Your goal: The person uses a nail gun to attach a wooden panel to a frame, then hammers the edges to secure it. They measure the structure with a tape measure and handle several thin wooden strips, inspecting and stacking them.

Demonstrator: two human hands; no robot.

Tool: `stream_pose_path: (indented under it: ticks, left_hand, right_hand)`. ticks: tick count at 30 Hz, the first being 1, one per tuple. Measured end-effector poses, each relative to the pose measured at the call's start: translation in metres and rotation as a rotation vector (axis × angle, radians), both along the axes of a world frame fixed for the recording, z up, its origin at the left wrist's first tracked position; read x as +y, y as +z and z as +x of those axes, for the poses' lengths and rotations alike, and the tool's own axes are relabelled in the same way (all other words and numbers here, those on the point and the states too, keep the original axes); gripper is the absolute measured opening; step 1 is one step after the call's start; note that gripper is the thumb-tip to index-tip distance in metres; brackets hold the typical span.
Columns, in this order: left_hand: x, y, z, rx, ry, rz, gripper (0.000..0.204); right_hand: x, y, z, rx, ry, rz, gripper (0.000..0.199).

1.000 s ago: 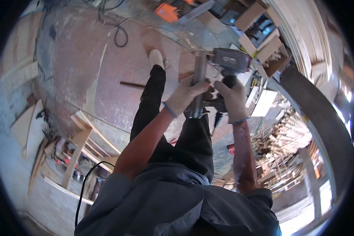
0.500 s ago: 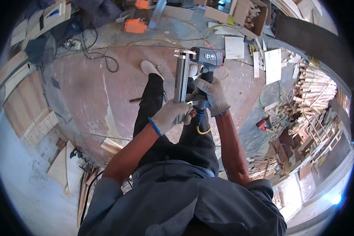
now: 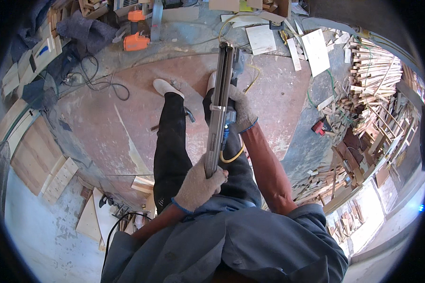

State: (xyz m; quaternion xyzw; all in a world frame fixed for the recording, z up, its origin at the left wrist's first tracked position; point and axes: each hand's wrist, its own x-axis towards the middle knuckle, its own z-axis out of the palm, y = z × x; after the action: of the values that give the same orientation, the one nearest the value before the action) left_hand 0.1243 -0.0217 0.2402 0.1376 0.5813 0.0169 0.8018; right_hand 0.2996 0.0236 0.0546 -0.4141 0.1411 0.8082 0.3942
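A pneumatic nail gun (image 3: 239,62) is held upright before my legs, its long metal magazine (image 3: 225,70) toward me. The magazine's sliding rail (image 3: 215,134) is drawn back toward my waist, leaving the channel at the far end exposed. My left hand (image 3: 199,187), in a pale knit glove, is closed round the rail's near end. My gloved right hand (image 3: 243,112) wraps the gun's handle, which the magazine mostly hides. Below the handle, a blue fitting (image 3: 225,135) joins a yellow air hose (image 3: 236,157). Whether nails sit in the channel, I cannot tell.
A hammer (image 3: 190,115) lies beside my leg on the reddish floor sheet (image 3: 123,104). Orange tools (image 3: 136,41) and a black cable (image 3: 120,92) lie farther off. Stacked wood strips (image 3: 373,85) and a red tool (image 3: 319,126) are at right; boards (image 3: 38,155) lean left.
My left hand has pulled the magazine rail back toward my waist, opening the channel. The gun has turned so the magazine faces up, covering much of its body. My view has shifted slightly.
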Motion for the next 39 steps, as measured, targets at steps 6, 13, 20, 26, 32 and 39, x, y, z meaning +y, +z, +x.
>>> stream_pose_path:
  ticks: [6,13,20,26,32,39]
  left_hand:
    - [-0.006,-0.004,0.008,0.022,0.061,-0.029,0.04]
    - [0.037,-0.088,-0.005,-0.022,0.408,0.268,0.055]
    - [0.218,-0.287,-0.03,0.412,0.23,0.551,0.027]
    - [0.344,-0.445,-0.067,0.928,-0.669,1.027,0.027]
    - [0.446,-0.519,-0.072,1.05,-1.199,1.074,0.025]
    - [0.502,-0.585,-0.066,0.961,-1.776,1.103,0.034]
  right_hand:
    - [0.017,0.015,0.01,-0.146,-0.003,-0.082,0.026]
    - [0.042,0.003,0.059,-0.218,0.041,0.103,0.022]
    - [0.072,-0.021,0.078,-0.414,-0.025,0.066,0.021]
    - [0.082,-0.065,0.061,-0.296,-0.232,-0.021,0.029]
    - [0.078,-0.114,0.031,-0.355,-0.376,-0.107,0.033]
    - [0.089,-0.152,0.004,0.085,-0.618,0.011,0.03]
